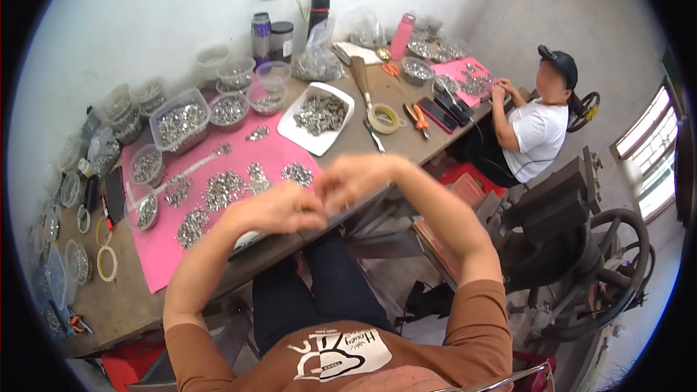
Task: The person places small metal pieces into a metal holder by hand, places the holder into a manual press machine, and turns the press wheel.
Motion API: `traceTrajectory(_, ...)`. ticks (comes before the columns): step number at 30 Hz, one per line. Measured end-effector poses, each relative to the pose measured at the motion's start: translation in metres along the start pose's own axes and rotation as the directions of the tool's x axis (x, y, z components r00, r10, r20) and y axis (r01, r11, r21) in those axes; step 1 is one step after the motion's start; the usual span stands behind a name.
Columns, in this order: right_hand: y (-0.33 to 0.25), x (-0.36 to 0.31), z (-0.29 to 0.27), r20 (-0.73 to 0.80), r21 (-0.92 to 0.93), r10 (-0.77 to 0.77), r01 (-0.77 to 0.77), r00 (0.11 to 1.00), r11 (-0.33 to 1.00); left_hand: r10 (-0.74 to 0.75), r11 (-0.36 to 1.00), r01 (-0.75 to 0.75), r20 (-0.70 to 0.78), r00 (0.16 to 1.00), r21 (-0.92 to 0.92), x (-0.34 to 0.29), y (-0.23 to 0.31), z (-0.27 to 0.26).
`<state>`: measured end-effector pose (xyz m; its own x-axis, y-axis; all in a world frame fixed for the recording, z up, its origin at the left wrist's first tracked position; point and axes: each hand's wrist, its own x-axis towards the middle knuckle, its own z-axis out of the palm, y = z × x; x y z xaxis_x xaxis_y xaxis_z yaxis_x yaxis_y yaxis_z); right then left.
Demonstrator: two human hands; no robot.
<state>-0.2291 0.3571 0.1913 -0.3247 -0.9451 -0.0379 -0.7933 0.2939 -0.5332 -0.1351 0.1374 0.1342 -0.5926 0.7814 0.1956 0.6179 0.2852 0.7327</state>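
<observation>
Fingers of the bare left hand (pixel 290 207) curl toward 3 o'clock, and those of the bare right hand (pixel 354 180) bend toward 8 o'clock, so the fingertips nearly meet; blur hides the gap, and I cannot tell whether either grips anything. Just beyond, at 12 o'clock from the left hand and 9 o'clock from the right, a small flat heap of shiny silver metal pieces (pixel 297 173) lies on the bright pink rectangular mat (pixel 156 254). The left hand looks slightly nearer. This heap's long axis slants from 10 to 4 o'clock; its single pieces are too small to show a pointing direction. Toward 10 o'clock from the left hand, a narrow silver metal pile (pixel 255 176) runs 12 to 6. Farther out, at 11 o'clock from the right hand, a white plastic tray (pixel 308 142) points its long axis from 1 to 7.
</observation>
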Motion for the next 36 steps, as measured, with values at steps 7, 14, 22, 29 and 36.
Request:
traceTrajectory(7, 0.023, 0.030, -0.062, -0.640, 0.641, 0.463, 0.093, 0.613, 0.762, -0.313, 0.946, 0.092, -0.798, 0.515, -0.312, 0.051, -0.026, -0.110)
traceTrajectory(14, -0.022, 0.010, -0.002, 0.404, 0.358, 0.135, -0.292, 0.905, 0.887, -0.162, 0.987, 0.163, 0.107, 0.981, 0.003, -0.002, 0.015, -0.048)
traceTrajectory(22, 0.039, 0.049, -0.017, -0.533, 0.812, 0.412, 0.309, 0.739, 0.495, -0.494, 0.653, -0.233, -0.639, 0.589, -0.721, 0.020, -0.023, -0.103)
traceTrajectory(29, 0.024, -0.008, 0.062, -0.160, 0.953, 0.425, 0.026, 0.891, 0.302, -0.631, 0.267, -0.025, -0.194, 0.751, -0.963, -0.045, -0.032, -0.006)
traceTrajectory(36, 0.022, -0.011, 0.079, -0.076, 0.918, 0.410, -0.096, 0.909, 0.384, -0.563, 0.163, 0.003, -0.091, 0.822, -0.987, -0.045, -0.029, 0.029)
